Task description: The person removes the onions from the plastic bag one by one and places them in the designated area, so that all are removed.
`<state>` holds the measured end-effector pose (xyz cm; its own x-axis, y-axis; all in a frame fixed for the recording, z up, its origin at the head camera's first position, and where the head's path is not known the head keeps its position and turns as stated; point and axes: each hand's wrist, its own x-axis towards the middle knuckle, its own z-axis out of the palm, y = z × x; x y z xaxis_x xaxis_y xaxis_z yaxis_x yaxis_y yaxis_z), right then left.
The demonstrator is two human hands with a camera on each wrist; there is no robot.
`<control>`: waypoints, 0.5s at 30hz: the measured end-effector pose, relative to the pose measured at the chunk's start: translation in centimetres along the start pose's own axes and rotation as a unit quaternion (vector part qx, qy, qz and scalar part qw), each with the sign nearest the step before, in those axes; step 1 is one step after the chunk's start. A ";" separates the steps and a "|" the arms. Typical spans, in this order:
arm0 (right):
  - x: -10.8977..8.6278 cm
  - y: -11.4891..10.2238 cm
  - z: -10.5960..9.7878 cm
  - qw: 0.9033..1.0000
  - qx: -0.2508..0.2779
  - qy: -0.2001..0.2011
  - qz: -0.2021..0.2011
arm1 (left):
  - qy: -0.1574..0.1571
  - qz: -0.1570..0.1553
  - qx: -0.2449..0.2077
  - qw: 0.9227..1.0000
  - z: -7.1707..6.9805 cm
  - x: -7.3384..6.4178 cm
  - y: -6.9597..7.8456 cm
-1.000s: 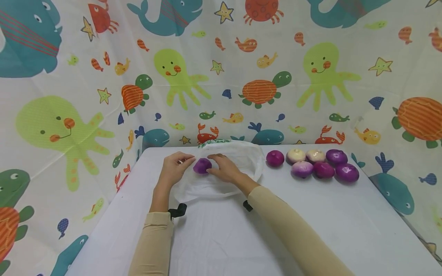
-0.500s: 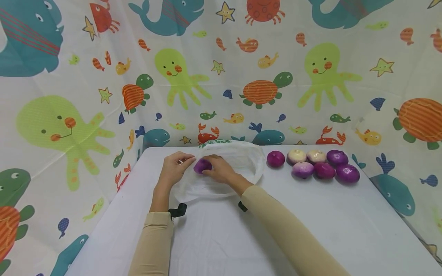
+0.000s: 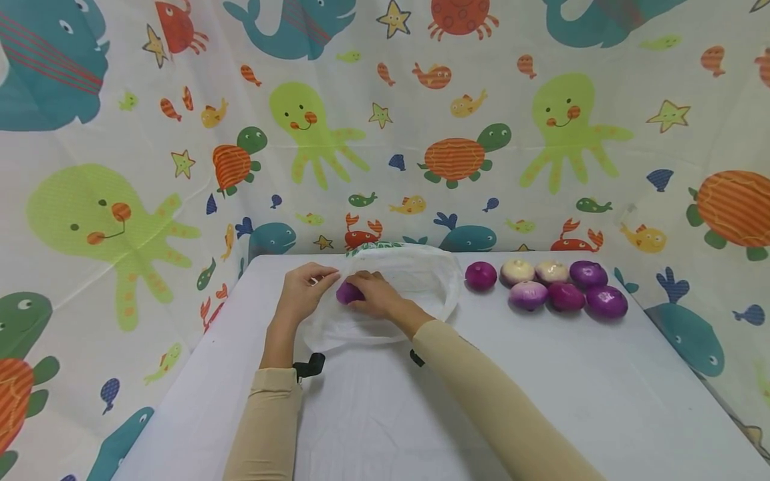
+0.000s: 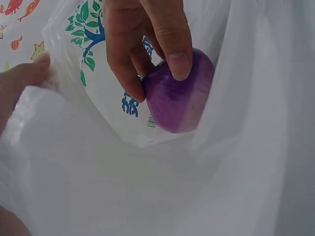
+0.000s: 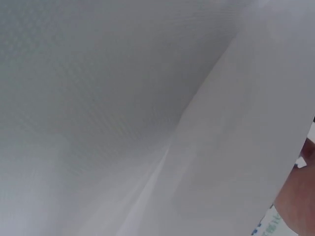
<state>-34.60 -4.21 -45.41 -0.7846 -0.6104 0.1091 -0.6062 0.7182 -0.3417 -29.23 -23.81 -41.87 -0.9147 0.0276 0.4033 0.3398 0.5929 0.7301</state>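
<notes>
A thin white plastic bag (image 3: 428,280) lies with its mouth spread on the table; in the left wrist view its wall carries a green-leaved tree print and blue characters. My left hand (image 3: 303,292) pinches the bag's edge between thumb and fingers at the left side. My right hand (image 3: 377,297) grips a purple onion (image 3: 347,293) inside the bag's mouth, close to my left fingertips. From the left wrist, the onion (image 4: 179,101) shows held by thumb and fingers against the bag. White plastic fills most of the right wrist view and hides the onion.
Right of the bag, one dark purple onion (image 3: 480,276) sits apart. Beyond it is a cluster of several purple onions (image 3: 605,302) and two pale ones (image 3: 517,272). A white cloth covers the table (image 3: 373,414), and a curtain with sea animals (image 3: 385,160) hangs behind.
My right hand has moved left and closed over the onion, which now sits slightly lower and more covered. The left hand has stayed at the bag's edge.
</notes>
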 end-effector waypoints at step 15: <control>-1.0 0.8 0.3 0.998 0.054 -0.010 -0.017 | 0.003 -0.001 0.003 1.000 0.2 0.0 -0.1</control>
<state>-34.30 -3.11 -46.12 -0.7605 -0.6409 0.1049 -0.6140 0.6570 -0.4375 -29.34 -23.70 -42.08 -0.9137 0.0217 0.4059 0.3372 0.5980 0.7271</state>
